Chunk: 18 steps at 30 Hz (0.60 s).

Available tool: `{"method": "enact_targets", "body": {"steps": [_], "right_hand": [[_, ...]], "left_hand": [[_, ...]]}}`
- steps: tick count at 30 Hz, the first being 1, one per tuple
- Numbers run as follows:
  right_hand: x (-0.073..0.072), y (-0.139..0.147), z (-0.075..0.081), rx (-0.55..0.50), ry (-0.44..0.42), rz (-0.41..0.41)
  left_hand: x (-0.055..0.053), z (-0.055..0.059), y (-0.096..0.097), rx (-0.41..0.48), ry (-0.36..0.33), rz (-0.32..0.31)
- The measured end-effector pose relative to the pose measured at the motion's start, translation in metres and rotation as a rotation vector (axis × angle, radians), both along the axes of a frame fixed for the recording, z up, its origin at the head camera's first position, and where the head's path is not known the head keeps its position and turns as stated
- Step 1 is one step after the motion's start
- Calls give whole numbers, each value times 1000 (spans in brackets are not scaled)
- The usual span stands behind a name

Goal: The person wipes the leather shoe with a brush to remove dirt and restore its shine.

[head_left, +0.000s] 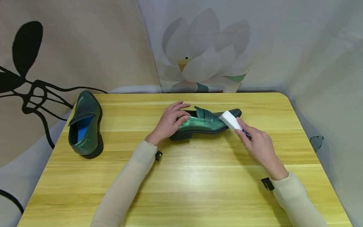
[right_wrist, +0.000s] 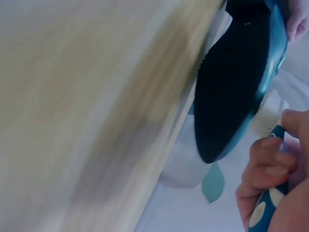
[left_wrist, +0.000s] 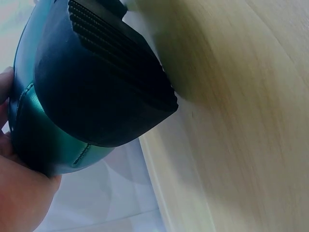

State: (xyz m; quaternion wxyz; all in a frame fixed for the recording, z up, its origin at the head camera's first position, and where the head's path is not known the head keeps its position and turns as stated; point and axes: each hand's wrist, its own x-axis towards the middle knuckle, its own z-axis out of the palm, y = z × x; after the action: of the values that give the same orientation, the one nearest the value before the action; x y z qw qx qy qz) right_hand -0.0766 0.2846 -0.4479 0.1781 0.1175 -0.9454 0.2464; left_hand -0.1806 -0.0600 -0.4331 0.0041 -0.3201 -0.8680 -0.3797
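The left hand's (head_left: 169,120) fingers clamp the green shoe (head_left: 202,125) over the table (head_left: 184,183) and the right hand's (head_left: 259,145) fingers clamp the brush (head_left: 232,119); excessive off-centre brushing force could twist the shoe loose.

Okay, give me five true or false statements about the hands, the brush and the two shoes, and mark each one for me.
1. The right hand holds the brush. True.
2. The left hand grips the held shoe near its heel end. True.
3. The brush is at that shoe's heel. False: it is toward the toe end.
4. The other shoe is blue inside. True.
5. Both shoes are red outside. False: both are green.
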Motion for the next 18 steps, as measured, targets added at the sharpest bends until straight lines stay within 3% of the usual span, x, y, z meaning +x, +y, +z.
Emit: {"method": "enact_targets", "body": {"steps": [3, 6, 11, 15, 18], "right_hand": [[-5, 6, -3, -11, 14, -11], [-14, 15, -6, -36, -27, -46], [-32, 31, -4, -90, -190, -111], [-46, 44, 0, -101, -341, -125], [-54, 49, -1, -95, -404, -124]], "left_hand": [[0, 0, -1, 2, 6, 5], [0, 1, -1, -1, 8, 6], [3, 1, 1, -13, 16, 8], [5, 2, 3, -30, 28, 4], [6, 3, 4, -36, 27, 3]]}}
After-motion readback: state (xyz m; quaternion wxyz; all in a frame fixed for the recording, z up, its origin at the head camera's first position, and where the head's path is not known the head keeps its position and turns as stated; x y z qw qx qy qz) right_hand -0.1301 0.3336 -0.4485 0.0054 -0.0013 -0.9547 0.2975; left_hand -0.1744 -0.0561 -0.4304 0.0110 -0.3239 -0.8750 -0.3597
